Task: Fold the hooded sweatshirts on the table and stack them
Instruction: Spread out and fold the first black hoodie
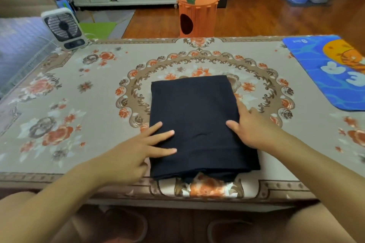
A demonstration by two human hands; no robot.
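A single head-worn wide-angle view looks forward and steeply down from close above the near edge of the floral-patterned table (79,89). Both forearms enter from the bottom; beyond the hands, wooden floor (256,19) fills the top.

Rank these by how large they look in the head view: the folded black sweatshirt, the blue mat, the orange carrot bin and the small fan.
1. Folded black sweatshirt, largest.
2. Blue mat, though cut off by the frame edge.
3. Orange carrot bin and small fan: the bin looks slightly bigger, but it stands farther away, so this is unsure.
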